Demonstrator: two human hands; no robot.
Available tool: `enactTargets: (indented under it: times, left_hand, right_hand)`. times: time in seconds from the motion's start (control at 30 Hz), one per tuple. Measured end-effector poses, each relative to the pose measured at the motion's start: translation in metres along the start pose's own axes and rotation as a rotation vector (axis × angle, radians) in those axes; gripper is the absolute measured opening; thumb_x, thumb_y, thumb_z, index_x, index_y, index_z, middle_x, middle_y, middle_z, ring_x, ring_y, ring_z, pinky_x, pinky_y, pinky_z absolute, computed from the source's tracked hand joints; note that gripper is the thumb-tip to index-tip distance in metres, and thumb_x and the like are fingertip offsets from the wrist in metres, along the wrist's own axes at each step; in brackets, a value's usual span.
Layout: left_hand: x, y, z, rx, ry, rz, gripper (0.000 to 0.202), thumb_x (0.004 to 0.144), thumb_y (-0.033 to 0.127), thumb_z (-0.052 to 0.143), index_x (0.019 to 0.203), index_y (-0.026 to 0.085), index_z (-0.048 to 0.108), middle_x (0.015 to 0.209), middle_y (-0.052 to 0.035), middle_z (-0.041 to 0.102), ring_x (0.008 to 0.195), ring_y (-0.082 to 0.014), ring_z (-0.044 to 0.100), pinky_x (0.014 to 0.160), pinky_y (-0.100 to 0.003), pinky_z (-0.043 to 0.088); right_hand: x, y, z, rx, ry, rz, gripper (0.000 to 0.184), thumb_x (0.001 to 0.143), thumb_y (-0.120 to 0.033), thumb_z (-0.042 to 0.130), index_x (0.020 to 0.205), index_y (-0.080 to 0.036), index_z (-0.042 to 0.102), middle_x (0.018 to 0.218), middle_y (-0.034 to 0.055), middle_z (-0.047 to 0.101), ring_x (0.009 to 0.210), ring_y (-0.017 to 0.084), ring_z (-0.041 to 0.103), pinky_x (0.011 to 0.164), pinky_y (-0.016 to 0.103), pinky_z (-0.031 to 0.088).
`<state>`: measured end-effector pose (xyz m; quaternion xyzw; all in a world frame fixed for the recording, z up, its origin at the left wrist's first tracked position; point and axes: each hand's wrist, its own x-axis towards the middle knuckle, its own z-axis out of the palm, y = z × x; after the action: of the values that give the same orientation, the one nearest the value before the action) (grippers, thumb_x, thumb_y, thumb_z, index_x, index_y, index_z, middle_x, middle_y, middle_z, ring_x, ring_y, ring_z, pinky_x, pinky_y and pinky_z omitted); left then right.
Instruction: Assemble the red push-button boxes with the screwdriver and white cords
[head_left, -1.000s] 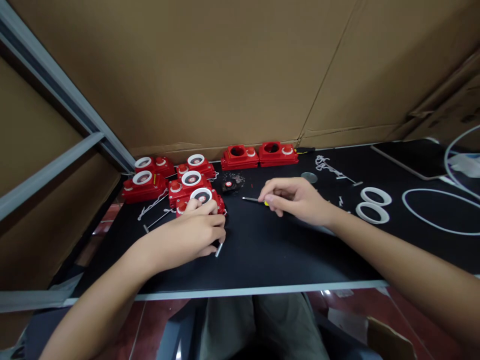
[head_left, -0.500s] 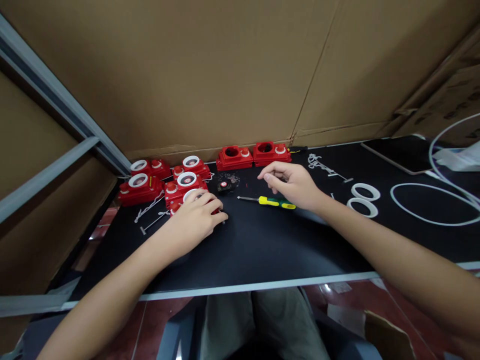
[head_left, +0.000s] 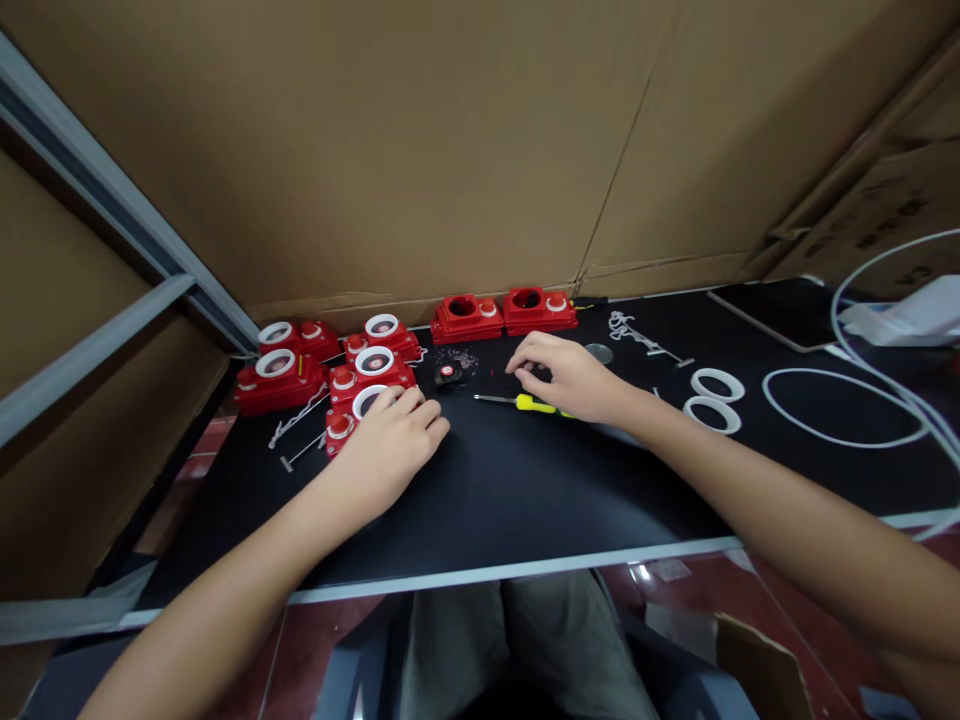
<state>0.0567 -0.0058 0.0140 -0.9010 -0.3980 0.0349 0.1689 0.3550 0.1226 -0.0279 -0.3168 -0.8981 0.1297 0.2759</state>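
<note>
My left hand [head_left: 401, 430] curls over the right end of a red alarm unit [head_left: 339, 430] with a white ring, its fingers bent around the near side. Part of that unit is hidden beneath the palm. Behind it stands another red unit with a white ring [head_left: 374, 361]. My right hand [head_left: 559, 372] hovers above a yellow and green screwdriver [head_left: 525, 402], covering most of its handle. Its fingers are loosely bent with a gap to the thumb, and nothing shows between them. A small black part [head_left: 448, 373] with a red and white label lies between my hands.
Two red housings with open holes [head_left: 469, 318] stand by the cardboard wall [head_left: 450, 150]. More ringed units [head_left: 281, 383] are at left. Rightward lie a clear disc [head_left: 599, 353], metal rods with white cord [head_left: 649, 343], two white rings [head_left: 712, 415], a tablet [head_left: 780, 310] and a white cable [head_left: 844, 440].
My left hand has drawn back slightly, showing more of the red unit under it. My right hand has shifted a little left and lower, over the screwdriver handle. The view has turned slightly right.
</note>
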Motion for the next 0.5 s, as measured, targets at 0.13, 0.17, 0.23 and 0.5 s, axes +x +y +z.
enactTargets:
  times: [0.13, 0.17, 0.23, 0.5]
  left_hand:
    - [0.001, 0.002, -0.002, 0.018, -0.025, 0.003, 0.01, 0.103, 0.008, 0.068, 0.105, 0.017, 0.073, 0.11, -0.0106, 0.078, 0.109, -0.0332, 0.067, 0.097, -0.049, 0.046]
    - [0.001, 0.002, -0.001, 0.02, -0.025, 0.001, 0.01, 0.104, 0.009, 0.068, 0.105, 0.017, 0.073, 0.11, -0.0106, 0.078, 0.109, -0.0332, 0.068, 0.097, -0.048, 0.046]
    - [0.0, 0.002, 0.0, 0.024, -0.02, -0.005, 0.009, 0.105, 0.01, 0.068, 0.104, 0.017, 0.073, 0.109, -0.0108, 0.078, 0.108, -0.033, 0.068, 0.096, -0.048, 0.046]
    - [0.002, 0.004, 0.005, 0.035, -0.009, -0.022, 0.014, 0.107, 0.009, 0.063, 0.102, 0.016, 0.073, 0.104, -0.0119, 0.076, 0.105, -0.0319, 0.069, 0.094, -0.047, 0.045]
  right_hand:
    - [0.03, 0.001, -0.007, -0.177, -0.015, -0.005, 0.029, 0.1, -0.024, 0.064, 0.125, -0.017, 0.076, 0.125, 0.017, 0.075, 0.117, 0.034, 0.074, 0.108, 0.053, 0.062]
    - [0.041, 0.0, -0.008, -0.22, -0.023, -0.014, 0.035, 0.099, -0.026, 0.067, 0.131, -0.015, 0.075, 0.131, 0.0193, 0.074, 0.124, 0.037, 0.072, 0.113, 0.057, 0.06]
    - [0.067, -0.002, -0.007, -0.295, -0.03, -0.036, 0.048, 0.099, -0.027, 0.069, 0.144, -0.011, 0.069, 0.144, 0.0234, 0.069, 0.135, 0.04, 0.067, 0.12, 0.059, 0.056]
    - [0.135, 0.0, 0.034, -0.526, -0.124, -0.049, 0.058, 0.101, -0.044, 0.084, 0.148, -0.013, 0.069, 0.147, 0.0215, 0.07, 0.135, 0.038, 0.069, 0.118, 0.06, 0.058]
